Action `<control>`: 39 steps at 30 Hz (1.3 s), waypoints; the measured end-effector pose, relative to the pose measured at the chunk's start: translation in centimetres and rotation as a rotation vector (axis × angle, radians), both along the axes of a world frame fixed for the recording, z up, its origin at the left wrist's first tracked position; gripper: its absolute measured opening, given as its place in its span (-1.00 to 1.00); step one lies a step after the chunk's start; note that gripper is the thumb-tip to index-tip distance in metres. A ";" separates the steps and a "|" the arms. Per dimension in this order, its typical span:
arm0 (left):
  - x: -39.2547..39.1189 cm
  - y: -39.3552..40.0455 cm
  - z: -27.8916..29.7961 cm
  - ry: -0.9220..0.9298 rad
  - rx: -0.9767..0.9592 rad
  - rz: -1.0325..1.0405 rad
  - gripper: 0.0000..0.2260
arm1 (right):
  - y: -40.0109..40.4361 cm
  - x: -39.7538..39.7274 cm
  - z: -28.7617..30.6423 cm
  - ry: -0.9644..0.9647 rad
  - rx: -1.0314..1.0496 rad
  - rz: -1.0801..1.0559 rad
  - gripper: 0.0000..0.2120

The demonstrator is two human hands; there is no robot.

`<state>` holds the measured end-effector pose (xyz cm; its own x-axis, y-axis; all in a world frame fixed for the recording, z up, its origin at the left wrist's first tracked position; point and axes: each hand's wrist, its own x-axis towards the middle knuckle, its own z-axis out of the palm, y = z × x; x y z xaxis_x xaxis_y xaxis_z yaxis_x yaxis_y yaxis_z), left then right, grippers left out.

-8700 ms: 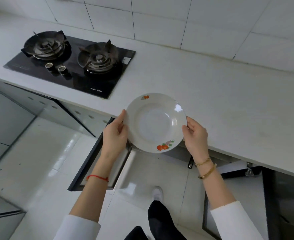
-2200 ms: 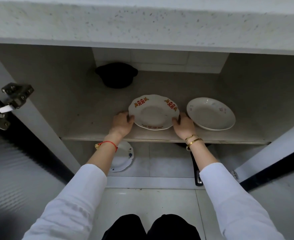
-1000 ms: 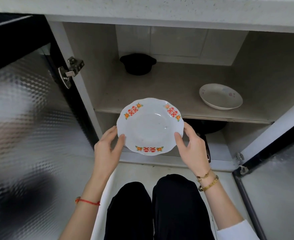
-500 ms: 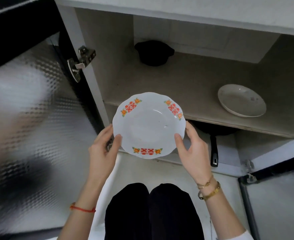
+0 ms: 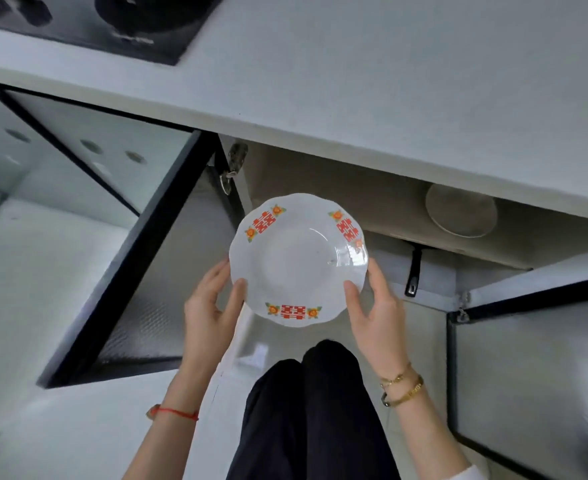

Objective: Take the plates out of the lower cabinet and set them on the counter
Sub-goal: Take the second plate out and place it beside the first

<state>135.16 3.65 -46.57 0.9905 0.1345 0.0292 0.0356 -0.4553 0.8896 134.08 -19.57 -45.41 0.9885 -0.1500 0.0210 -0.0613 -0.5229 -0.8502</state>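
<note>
A white scalloped plate (image 5: 297,259) with red and orange motifs on its rim is held level in front of the open lower cabinet (image 5: 372,199), below the counter edge. My left hand (image 5: 211,306) grips its left rim and my right hand (image 5: 375,306) grips its right rim. A second plain white plate (image 5: 460,214) lies on the cabinet shelf at the right, partly hidden under the white counter (image 5: 354,74).
A black gas hob (image 5: 105,19) sits on the counter at the upper left. The left cabinet door (image 5: 140,271) and the right cabinet door (image 5: 535,368) stand open. A black pan handle (image 5: 413,271) pokes out under the shelf. My dark-trousered legs (image 5: 313,410) are below.
I have risen from the crouch: the view has lifted from inside the cabinet to the counter top. The plate has come up and out with both hands still on it.
</note>
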 end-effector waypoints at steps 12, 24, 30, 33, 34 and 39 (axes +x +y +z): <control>-5.1 1.4 21.9 -0.005 0.019 -0.039 -0.70 | 1.0 -5.3 20.6 -0.035 0.010 0.019 -0.56; -3.0 -0.6 30.1 -0.097 0.015 -0.156 -0.72 | -1.2 -5.4 28.3 -0.160 -0.028 -0.080 -0.59; 1.3 -3.8 30.6 -0.110 -0.011 -0.228 -0.74 | -4.4 -2.1 28.2 -0.162 -0.029 -0.119 -0.62; 4.4 -5.9 30.5 -0.110 -0.011 -0.236 -0.73 | -6.7 0.6 28.0 -0.159 -0.029 -0.126 -0.63; 5.7 -6.7 30.5 -0.107 -0.016 -0.240 -0.74 | -7.5 1.8 27.9 -0.156 -0.023 -0.129 -0.64; 12.7 -11.6 30.3 -0.085 0.011 -0.236 -0.71 | -12.3 8.7 27.9 -0.169 -0.032 -0.141 -0.65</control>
